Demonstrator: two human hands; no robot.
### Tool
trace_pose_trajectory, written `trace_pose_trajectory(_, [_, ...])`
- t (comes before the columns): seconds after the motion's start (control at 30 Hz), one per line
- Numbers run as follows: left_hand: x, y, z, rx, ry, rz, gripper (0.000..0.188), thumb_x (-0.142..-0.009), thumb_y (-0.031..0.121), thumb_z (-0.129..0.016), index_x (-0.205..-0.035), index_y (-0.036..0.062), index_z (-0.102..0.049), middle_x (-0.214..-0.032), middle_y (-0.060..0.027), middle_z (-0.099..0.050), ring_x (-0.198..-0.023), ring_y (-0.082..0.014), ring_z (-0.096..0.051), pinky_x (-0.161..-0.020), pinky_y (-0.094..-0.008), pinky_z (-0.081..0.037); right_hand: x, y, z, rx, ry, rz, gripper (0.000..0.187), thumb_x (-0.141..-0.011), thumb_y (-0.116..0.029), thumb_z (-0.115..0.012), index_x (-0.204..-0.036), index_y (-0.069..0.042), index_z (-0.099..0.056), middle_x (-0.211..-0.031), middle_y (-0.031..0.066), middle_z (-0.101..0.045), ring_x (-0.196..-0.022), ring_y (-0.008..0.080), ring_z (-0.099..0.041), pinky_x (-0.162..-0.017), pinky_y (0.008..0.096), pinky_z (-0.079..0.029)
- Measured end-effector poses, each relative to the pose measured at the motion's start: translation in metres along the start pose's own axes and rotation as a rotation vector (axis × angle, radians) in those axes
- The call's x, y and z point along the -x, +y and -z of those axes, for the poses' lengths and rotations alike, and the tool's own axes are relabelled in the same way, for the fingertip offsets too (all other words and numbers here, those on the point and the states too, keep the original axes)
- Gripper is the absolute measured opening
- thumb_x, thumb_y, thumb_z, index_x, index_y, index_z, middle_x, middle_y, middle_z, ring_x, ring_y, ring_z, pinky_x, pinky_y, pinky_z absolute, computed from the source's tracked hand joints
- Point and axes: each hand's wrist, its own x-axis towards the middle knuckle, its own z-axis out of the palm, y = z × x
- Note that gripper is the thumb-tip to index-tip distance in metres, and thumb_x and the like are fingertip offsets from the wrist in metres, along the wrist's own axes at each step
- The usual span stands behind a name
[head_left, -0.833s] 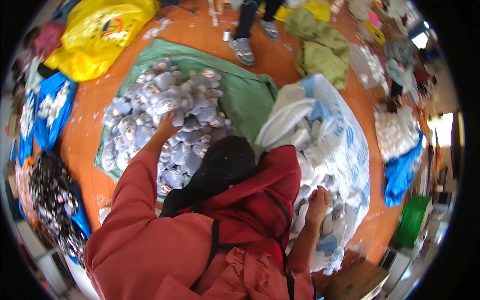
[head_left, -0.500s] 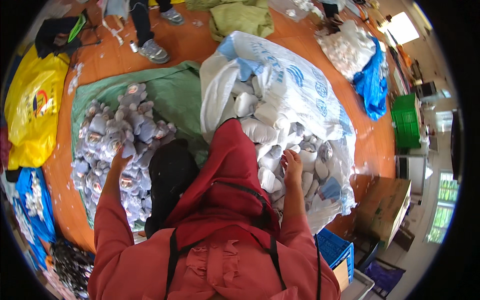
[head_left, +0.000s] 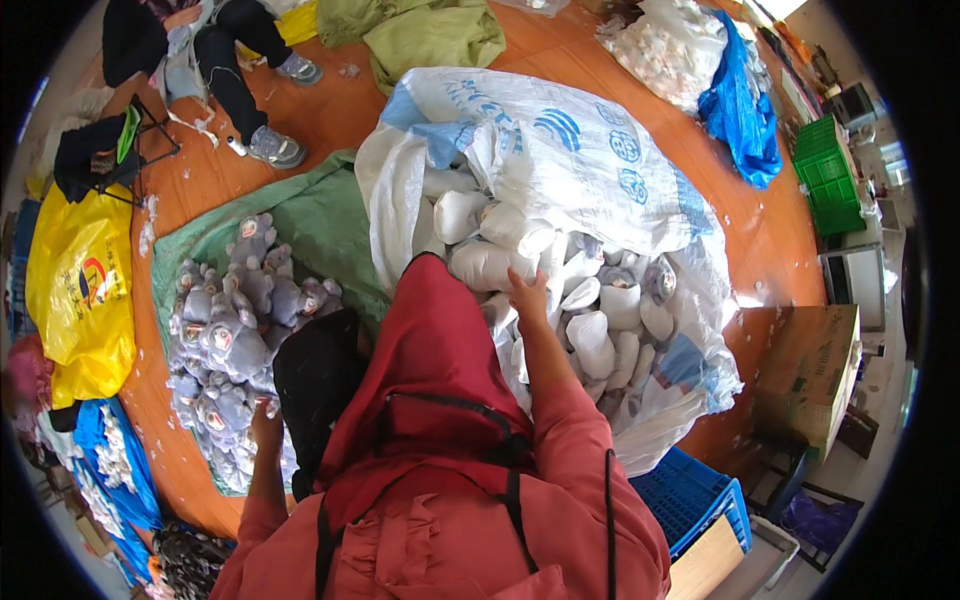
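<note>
On the orange floor [head_left: 545,40], the big white sack [head_left: 600,160] lies ahead of you, toward right. Left of it, the green sheet [head_left: 320,215] carries the pile of grey plush toys [head_left: 235,345]. White stuffed pieces [head_left: 492,266] fill the sack's mouth; your right hand [head_left: 530,297] is at them, fingers parted. Your left hand [head_left: 267,428] is at the pile's edge, its grip I cannot tell

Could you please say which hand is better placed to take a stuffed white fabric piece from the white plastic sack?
Probably the right hand: it is at the white pieces in the sack, while the left hand is at the grey plush toys.
</note>
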Motion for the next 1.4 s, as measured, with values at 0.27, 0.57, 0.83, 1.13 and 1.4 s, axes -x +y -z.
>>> trace_pose_trajectory(0.27, [0.002,0.084,0.049,0.139,-0.013,-0.075,0.032,-0.086,0.012,-0.063,-0.115,-0.0006,-0.065,-0.109,-0.0144,-0.07,-0.103,-0.0253,-0.067,-0.091,-0.0354,-0.051,-0.023,0.035,0.005,-0.252,0.163,-0.051,0.065,-0.081,-0.027,-0.078,-0.129,0.006,-0.05,-0.115,0.0152,-0.062,-0.095,0.0242,-0.063,-0.074,0.0327,-0.052])
trace_pose_trajectory(0.57, [0.038,0.277,0.114,0.507,0.206,-0.573,0.023,-0.089,0.006,-0.064,-0.112,0.0014,-0.066,-0.11,-0.012,-0.067,-0.106,-0.0249,-0.063,-0.095,-0.0343,-0.047,0.096,-0.011,0.076,-0.988,-0.273,0.096,0.032,-0.098,-0.021,-0.058,-0.124,-0.002,-0.054,-0.116,0.0086,-0.064,-0.103,0.0222,-0.065,-0.088,0.0379,-0.053])
trace_pose_trajectory(0.83, [0.112,0.377,0.125,0.242,0.179,-1.317,0.058,-0.071,0.016,-0.081,-0.124,0.0107,-0.059,-0.139,-0.0138,-0.051,-0.129,-0.0346,-0.049,-0.105,-0.0446,-0.041,0.173,-0.07,0.052,-0.91,-0.904,0.349,0.046,-0.101,-0.022,-0.047,-0.14,-0.001,-0.042,-0.137,0.0133,-0.053,-0.117,0.0242,-0.058,-0.1,0.0371,-0.048])
trace_pose_trajectory(1.13, [0.121,0.37,0.137,0.552,0.164,-1.33,0.094,-0.061,0.025,-0.088,-0.14,0.007,-0.041,-0.131,-0.0207,-0.05,-0.118,-0.0398,-0.055,-0.094,-0.0436,-0.049,0.235,-0.089,-0.002,-0.653,-1.714,-0.291,0.037,-0.096,-0.015,-0.056,-0.13,-0.004,-0.053,-0.117,0.0108,-0.064,-0.111,0.0224,-0.062,-0.096,0.0337,-0.05])
trace_pose_trajectory(1.4, [0.128,0.322,0.166,0.584,-0.013,-0.688,0.082,-0.071,0.026,-0.085,-0.141,0.0093,-0.045,-0.132,-0.0174,-0.053,-0.116,-0.0337,-0.058,-0.096,-0.0388,-0.048,0.286,-0.123,-0.015,-0.242,-1.031,0.475,0.082,-0.077,0.005,-0.075,-0.146,-0.006,-0.032,-0.138,0.0112,-0.048,-0.121,0.022,-0.054,-0.104,0.0357,-0.043])
